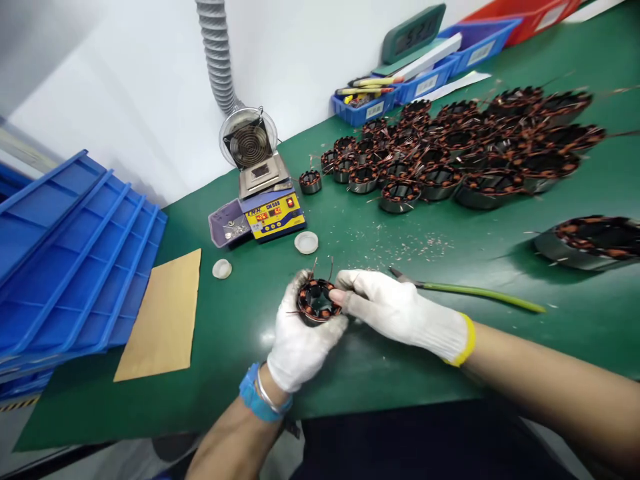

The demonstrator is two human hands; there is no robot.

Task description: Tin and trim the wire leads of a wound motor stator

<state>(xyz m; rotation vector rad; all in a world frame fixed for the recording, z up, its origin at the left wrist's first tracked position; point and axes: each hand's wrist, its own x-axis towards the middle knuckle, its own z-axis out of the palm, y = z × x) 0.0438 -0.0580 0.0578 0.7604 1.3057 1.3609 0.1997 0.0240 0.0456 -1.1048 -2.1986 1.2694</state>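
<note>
A motor stator [318, 319], a dark metal ring with copper windings, sits in my gloved left hand [303, 350], whose fingers and thumb wrap around its outside. Two thin wire ends stick up from its far side. My gloved right hand [395, 310] is closed at the stator's right rim, with the bare thumb tip on the rim and the fingers bent behind it. Whether a wire is pinched there is hidden. Just beyond the right hand lie cutters [475, 288] with green handles, on the green table [400, 380].
Many more stators [440, 180] crowd the right back, and one stator [595, 243] lies nearer at right. A solder pot [275, 213] stands under a duct hose [217, 53]. White lids [306, 243], cardboard [163, 317], blue crates [75, 267] and a parts bin [367, 110] surround the work area.
</note>
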